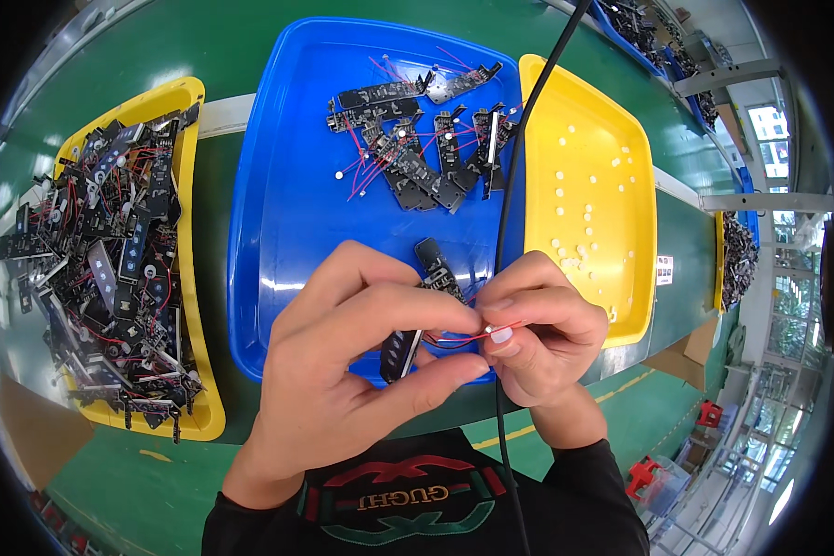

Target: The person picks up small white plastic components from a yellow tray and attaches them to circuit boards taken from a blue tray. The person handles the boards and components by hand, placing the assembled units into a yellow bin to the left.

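A small black circuit board (pixel 440 270) with thin red and black wires sits in my left hand (pixel 338 357), above the near part of the blue tray. Its black panel with pale icons (pixel 398 356) shows between my thumb and index finger, whose tips are apart; the other fingers are partly hidden behind it. My right hand (pixel 551 338) is closed in a pinch on the ends of the red wires (pixel 505 327), close to my left fingertips. Something small and white shows at the right thumb tip; whether it is a loose piece or the nail, I cannot make out.
Several wired circuit boards (pixel 412 171) lie in the far half of the blue tray (pixel 283 185). A yellow tray (pixel 588 107) on the right holds scattered small white pieces. Left, another yellow tray (pixel 204 371) is heaped with boards. A black cable (pixel 519 157) hangs across the view.
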The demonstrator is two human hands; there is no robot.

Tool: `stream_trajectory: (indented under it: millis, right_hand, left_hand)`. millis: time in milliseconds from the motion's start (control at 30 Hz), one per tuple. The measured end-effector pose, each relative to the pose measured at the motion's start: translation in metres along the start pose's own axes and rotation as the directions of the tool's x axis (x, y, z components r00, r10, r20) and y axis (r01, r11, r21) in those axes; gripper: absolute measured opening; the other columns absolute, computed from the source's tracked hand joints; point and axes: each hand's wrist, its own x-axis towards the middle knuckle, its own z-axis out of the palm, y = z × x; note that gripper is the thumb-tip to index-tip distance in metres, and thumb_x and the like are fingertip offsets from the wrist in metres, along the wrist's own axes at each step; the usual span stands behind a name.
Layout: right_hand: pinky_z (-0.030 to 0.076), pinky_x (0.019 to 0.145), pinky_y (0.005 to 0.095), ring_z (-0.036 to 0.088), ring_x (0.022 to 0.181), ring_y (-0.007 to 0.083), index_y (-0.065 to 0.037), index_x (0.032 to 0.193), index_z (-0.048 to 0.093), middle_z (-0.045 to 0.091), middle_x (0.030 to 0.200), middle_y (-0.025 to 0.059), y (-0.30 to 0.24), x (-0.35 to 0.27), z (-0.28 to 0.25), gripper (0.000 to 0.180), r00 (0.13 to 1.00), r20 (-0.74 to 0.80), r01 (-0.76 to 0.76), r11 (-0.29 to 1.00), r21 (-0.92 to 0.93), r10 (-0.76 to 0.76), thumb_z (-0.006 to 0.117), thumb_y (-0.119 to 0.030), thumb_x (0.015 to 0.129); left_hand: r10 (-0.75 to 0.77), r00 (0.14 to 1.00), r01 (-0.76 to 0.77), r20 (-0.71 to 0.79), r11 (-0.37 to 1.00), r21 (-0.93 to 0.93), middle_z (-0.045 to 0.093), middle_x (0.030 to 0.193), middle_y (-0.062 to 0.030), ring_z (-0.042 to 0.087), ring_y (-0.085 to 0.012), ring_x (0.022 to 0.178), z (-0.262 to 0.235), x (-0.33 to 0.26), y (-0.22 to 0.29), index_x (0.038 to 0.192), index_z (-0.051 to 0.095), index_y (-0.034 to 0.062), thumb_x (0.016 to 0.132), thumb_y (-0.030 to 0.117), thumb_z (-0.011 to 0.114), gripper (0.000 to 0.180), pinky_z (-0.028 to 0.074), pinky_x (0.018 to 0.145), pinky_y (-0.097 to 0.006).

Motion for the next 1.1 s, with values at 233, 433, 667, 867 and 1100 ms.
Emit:
stream_trajectory:
  millis: [233,433,667,867,1100]
  right_hand:
    - [0.048,0.059,0.0223,0.060,0.070,0.0140,0.004,0.094,0.067,0.065,0.089,0.0152,-0.003,-0.005,0.003,0.020,0.994,-0.109,-0.014,0.999,-0.032,0.011,0.069,0.009,0.074]
    - [0.049,0.056,0.0212,0.061,0.066,0.0123,0.005,0.100,0.063,0.063,0.090,0.0137,0.001,-0.004,0.007,0.022,0.980,-0.090,-0.162,0.971,0.176,0.180,0.064,0.012,0.079]
    - [0.054,0.065,0.0247,0.064,0.074,0.0153,0.006,0.102,0.060,0.061,0.093,0.0128,0.007,-0.002,0.009,0.019,0.959,-0.066,-0.220,0.869,0.443,0.277,0.062,0.009,0.083]
    - [0.054,0.067,0.0252,0.064,0.079,0.0161,0.006,0.100,0.059,0.061,0.096,0.0142,0.008,-0.003,0.007,0.019,0.971,-0.093,-0.174,0.916,0.362,0.222,0.063,0.009,0.082]
    - [0.050,0.066,0.0260,0.061,0.082,0.0176,0.003,0.089,0.065,0.061,0.094,0.0129,0.006,0.000,0.008,0.019,0.995,-0.096,-0.006,0.997,-0.076,-0.002,0.070,0.011,0.073]
  left_hand:
    - [-0.314,0.938,0.286,-0.150,0.941,-0.182,0.057,0.086,-0.0069,0.054,-0.0094,0.076,0.006,-0.002,0.015,0.090,0.067,0.0032,0.076,0.003,0.073,0.015,0.041,0.056,-0.023]
    - [-0.244,0.957,0.226,-0.154,0.966,-0.127,0.053,0.093,-0.0064,0.052,-0.0082,0.077,0.012,-0.002,0.004,0.094,0.064,0.0023,0.082,0.001,0.068,0.013,0.040,0.060,-0.021]
    - [-0.223,0.955,0.196,-0.196,0.969,-0.149,0.051,0.095,-0.0077,0.054,-0.0107,0.080,0.020,-0.001,0.000,0.096,0.062,-0.0011,0.083,-0.003,0.065,0.013,0.045,0.067,-0.022]
    - [-0.215,0.947,0.189,-0.237,0.973,-0.130,0.051,0.097,-0.0086,0.055,-0.0122,0.083,0.019,-0.001,-0.002,0.097,0.062,-0.0020,0.083,-0.002,0.065,0.014,0.046,0.070,-0.023]
    - [-0.125,0.962,0.120,-0.244,0.992,-0.034,0.051,0.095,-0.0075,0.054,-0.0119,0.081,0.019,-0.001,-0.005,0.096,0.065,0.0009,0.081,0.000,0.068,0.016,0.045,0.067,-0.023]
